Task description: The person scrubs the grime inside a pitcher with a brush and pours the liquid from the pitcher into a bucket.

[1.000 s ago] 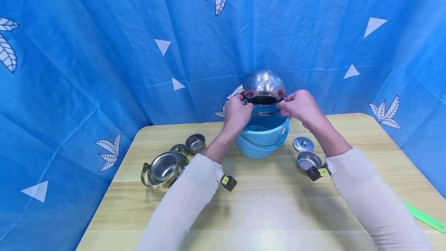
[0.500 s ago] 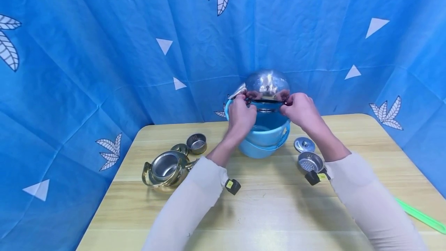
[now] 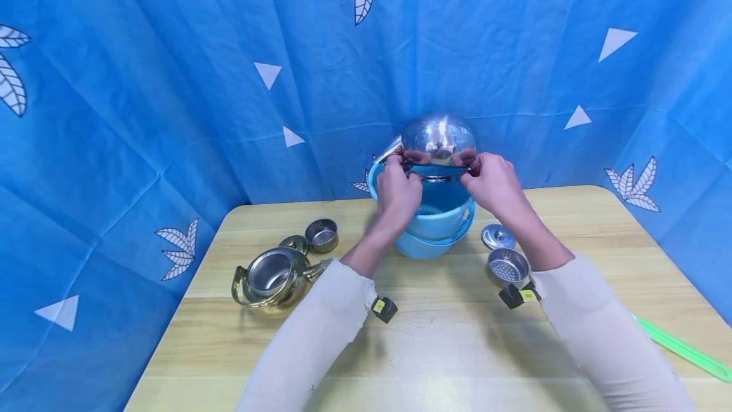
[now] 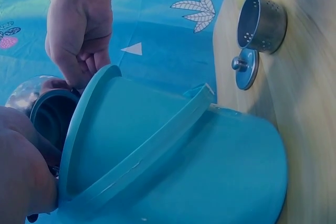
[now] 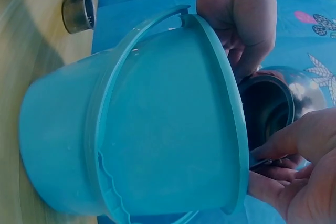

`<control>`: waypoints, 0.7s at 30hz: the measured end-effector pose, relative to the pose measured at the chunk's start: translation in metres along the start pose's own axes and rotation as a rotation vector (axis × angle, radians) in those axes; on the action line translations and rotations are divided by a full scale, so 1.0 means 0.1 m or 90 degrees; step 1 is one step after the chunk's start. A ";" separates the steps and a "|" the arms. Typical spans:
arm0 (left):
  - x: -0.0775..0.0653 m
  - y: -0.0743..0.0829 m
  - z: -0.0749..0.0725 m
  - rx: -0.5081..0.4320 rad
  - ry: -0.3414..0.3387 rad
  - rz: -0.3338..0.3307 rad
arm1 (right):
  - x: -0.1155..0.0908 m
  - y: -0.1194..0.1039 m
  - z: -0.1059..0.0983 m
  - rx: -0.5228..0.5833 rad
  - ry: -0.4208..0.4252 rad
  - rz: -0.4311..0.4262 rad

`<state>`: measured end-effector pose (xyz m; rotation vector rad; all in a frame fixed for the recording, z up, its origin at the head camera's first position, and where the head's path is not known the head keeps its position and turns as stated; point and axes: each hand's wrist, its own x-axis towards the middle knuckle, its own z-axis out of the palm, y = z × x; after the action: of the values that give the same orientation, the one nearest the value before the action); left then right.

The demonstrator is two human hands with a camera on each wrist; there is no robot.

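A shiny silver teapot [image 3: 439,138] is held tipped over the blue bucket [image 3: 434,226], its mouth turned down toward it and its spout pointing left. My left hand [image 3: 398,189] pinches the pot's left side near the handle joint. On the opposite side my right hand [image 3: 493,180] pinches it in the same way. The pot's dark opening [image 5: 268,106] faces the bucket rim in the right wrist view. Part of the handle bar shows below the pot in the head view; the fingertips are partly hidden.
To the left stand a gold teapot [image 3: 271,278], a lid [image 3: 294,245] and a steel strainer cup [image 3: 322,235]. Right of the bucket lie a silver lid [image 3: 498,236] and another strainer cup [image 3: 508,266]. A green strip-like handle [image 3: 683,348] lies at the right. A blue curtain [image 3: 343,68] hangs behind the table.
The silver teapot has tipped further, so its mouth no longer shows in the head view. Both hands shifted slightly right with it, then stayed almost still over the last half second.
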<state>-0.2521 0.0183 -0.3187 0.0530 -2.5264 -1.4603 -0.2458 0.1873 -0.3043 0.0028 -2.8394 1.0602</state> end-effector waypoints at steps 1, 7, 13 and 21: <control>0.00 0.00 0.00 -0.001 -0.002 -0.002 | 0.00 0.00 0.00 0.000 0.003 -0.002; -0.01 0.02 0.02 0.003 0.005 -0.002 | -0.02 0.01 0.00 -0.001 0.017 -0.008; -0.02 0.02 0.02 0.010 0.013 0.014 | -0.03 0.01 0.00 0.007 0.021 -0.009; -0.03 0.00 0.02 -0.023 0.013 0.024 | -0.03 0.02 0.02 0.006 0.044 -0.031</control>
<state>-0.2495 0.0202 -0.3200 0.0146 -2.4707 -1.4822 -0.2431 0.1870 -0.3075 0.0358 -2.7590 1.0430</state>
